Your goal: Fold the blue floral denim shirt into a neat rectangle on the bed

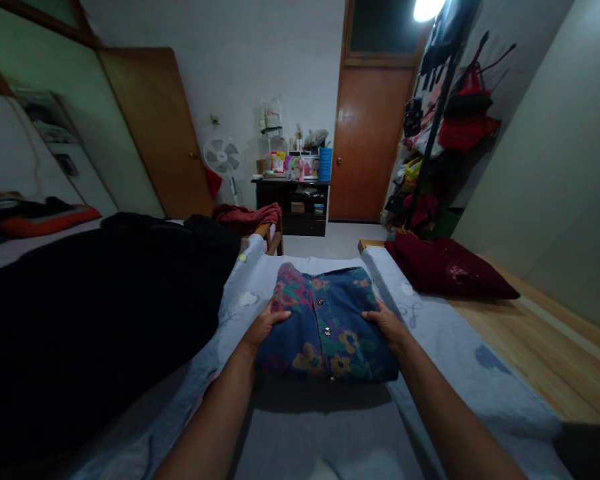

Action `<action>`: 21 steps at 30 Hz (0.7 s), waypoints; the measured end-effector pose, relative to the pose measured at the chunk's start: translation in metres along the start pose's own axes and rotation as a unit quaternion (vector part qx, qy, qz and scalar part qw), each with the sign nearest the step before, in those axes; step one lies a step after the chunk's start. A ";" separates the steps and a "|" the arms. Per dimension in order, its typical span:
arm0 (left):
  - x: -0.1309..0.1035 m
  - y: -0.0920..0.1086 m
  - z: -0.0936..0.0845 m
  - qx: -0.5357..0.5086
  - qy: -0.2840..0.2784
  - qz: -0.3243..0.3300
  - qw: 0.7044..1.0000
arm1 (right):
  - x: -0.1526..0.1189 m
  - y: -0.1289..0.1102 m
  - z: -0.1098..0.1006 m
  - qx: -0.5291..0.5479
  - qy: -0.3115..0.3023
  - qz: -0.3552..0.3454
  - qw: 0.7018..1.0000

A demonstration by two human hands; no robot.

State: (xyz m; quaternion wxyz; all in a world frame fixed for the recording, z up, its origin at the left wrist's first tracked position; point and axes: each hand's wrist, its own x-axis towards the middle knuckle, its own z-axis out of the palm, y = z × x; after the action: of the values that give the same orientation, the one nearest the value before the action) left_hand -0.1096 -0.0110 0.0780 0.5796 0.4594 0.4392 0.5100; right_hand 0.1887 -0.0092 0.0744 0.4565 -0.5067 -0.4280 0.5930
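Observation:
A folded blue denim garment with printed flowers and a row of metal buttons is held between both hands, over a light patterned sheet. My left hand grips its left side, thumb on top and the other fingers hidden behind or beneath the cloth. On the opposite side my right hand holds it the same way, thumb on top. A dark shadow lies just below the garment's near edge.
A large black cloth covers the left side. Folded dark red clothing lies on the wooden board at right. Beyond are a reddish cloth, a dark cabinet, a fan and hanging clothes and bags.

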 end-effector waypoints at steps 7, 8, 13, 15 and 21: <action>-0.091 -0.015 0.005 -0.077 0.000 -0.024 0.997 | -0.080 0.020 0.002 0.018 -0.002 0.033 0.999; -0.101 -0.019 0.005 -0.087 0.004 -0.037 0.995 | -0.089 0.022 0.001 0.024 -0.008 0.039 0.999; -0.136 -0.044 0.006 -0.114 0.022 -0.080 0.990 | -0.114 0.037 -0.003 0.048 -0.028 0.045 0.997; -0.142 -0.048 0.006 -0.100 0.037 -0.086 0.991 | -0.117 0.042 -0.004 0.025 -0.003 0.055 0.998; -0.151 -0.046 0.007 -0.069 0.060 -0.121 0.988 | -0.120 0.060 -0.011 -0.095 0.075 0.047 0.992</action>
State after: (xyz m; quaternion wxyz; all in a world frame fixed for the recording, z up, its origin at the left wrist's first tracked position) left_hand -0.1081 -0.1645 0.0407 0.6397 0.3302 0.4894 0.4921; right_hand 0.2019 -0.1383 0.0400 0.4085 -0.6105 -0.4226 0.5309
